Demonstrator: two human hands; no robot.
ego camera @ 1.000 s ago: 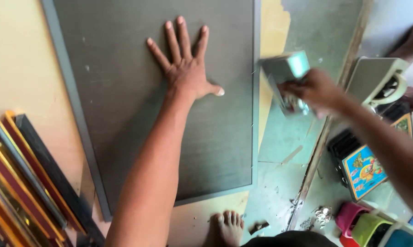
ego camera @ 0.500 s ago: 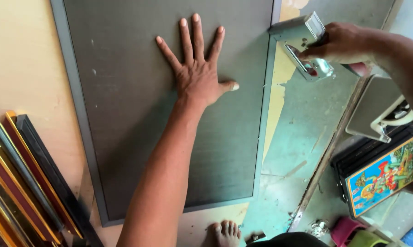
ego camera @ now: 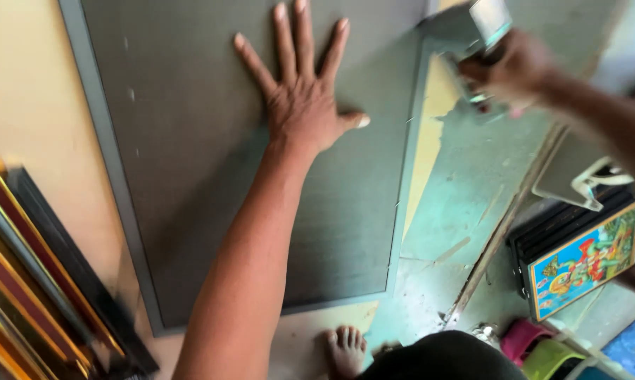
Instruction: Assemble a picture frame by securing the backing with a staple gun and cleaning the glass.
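Under our flat, spread left hand (ego camera: 305, 105) lies the grey board (ego camera: 191, 176); our right hand (ego camera: 509, 65), nearer its right edge, clasps a metal tool (ego camera: 480, 28).

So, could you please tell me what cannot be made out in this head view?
- Tool in the right hand: motion blur; its kind is unclear, top cut by the edge.
- Grey board: top cut off; left hand and forearm cover part.
- Stacked frames: cut by the left edge.
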